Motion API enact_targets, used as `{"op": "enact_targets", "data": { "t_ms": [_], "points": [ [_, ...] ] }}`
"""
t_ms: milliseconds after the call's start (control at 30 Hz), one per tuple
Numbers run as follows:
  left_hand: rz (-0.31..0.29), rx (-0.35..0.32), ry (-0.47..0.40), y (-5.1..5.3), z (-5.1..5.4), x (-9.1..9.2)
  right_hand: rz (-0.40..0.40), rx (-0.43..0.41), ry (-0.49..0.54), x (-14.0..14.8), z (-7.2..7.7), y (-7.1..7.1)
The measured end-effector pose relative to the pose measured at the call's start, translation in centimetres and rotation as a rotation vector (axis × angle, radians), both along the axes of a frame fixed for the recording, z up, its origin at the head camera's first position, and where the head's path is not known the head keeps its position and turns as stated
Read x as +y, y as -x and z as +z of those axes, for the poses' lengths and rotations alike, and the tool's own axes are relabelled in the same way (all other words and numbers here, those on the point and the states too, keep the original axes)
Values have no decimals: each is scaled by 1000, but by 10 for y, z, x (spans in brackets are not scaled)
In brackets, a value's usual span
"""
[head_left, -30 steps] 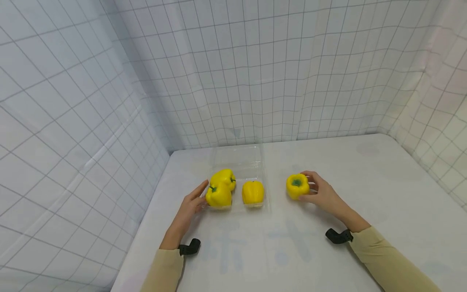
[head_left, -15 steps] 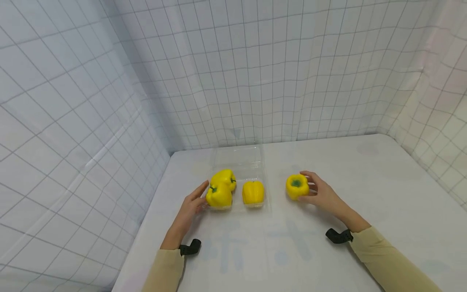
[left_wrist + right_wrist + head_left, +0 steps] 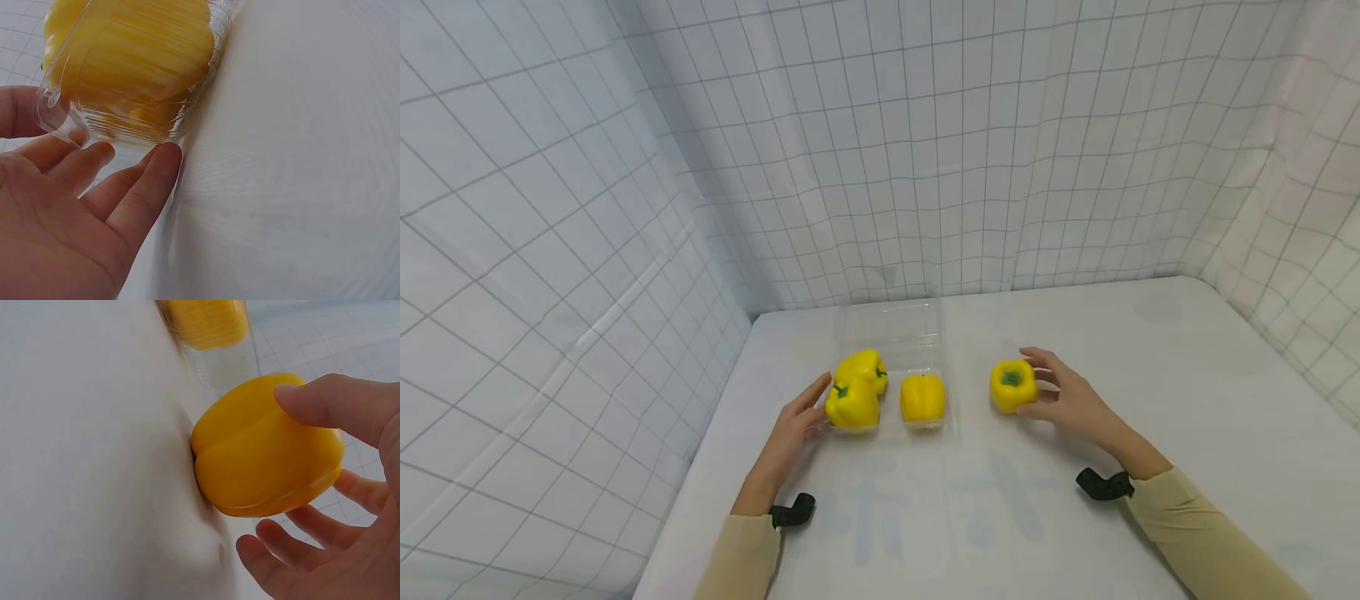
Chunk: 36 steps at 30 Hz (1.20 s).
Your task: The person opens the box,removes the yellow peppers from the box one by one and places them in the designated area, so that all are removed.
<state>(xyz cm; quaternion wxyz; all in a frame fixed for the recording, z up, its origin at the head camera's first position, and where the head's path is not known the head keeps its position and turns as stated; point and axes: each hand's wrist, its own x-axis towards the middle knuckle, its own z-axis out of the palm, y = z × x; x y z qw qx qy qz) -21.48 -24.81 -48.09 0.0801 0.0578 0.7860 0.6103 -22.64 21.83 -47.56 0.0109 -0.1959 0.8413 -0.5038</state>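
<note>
On the white table stands a clear plastic clamshell box (image 3: 891, 431), its lid folded back. Two yellow bell peppers (image 3: 853, 404) lie together in its left part; another bell pepper (image 3: 922, 398) sits at the right. My left hand (image 3: 793, 419) rests against the box's left side, its thumb overlapping the clear rim in the left wrist view and its fingers (image 3: 165, 164) extended along the wall. A single bell pepper (image 3: 1013, 387) rests on the table right of the box, stem up. Loosely around it is my right hand (image 3: 1070, 404); the thumb (image 3: 294, 403) overlaps its side, the other fingers spread.
White cloth walls (image 3: 917, 150) with a grid pattern enclose the table (image 3: 1075, 321) at the back and both sides. The raised clear lid (image 3: 887, 323) lies toward the back wall. Black wrist mounts (image 3: 793, 510) sit on both wrists.
My right hand has shifted slightly right, with its fingers a little looser around the single bell pepper. The peppers, the box and my left hand stay practically in place.
</note>
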Motion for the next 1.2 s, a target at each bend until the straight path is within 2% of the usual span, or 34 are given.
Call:
{"op": "enact_targets", "data": {
  "t_ms": [133,233,467,633,867,1200],
  "points": [
    [4,-3,-3,0,1,1,1,27,9,0,6,-2],
    [4,0,-3,0,3,2,1,55,12,3,4,0],
    [10,3,-24,3,3,1,-29,145,18,3,13,2],
    [17,-16,-25,3,1,0,-46,191,-20,1,20,-1],
    [14,-25,-34,3,-2,1,-69,237,-68,-3,32,-4],
    [12,-26,-43,2,-2,0,-41,274,-93,-16,45,-1]
  ]
}}
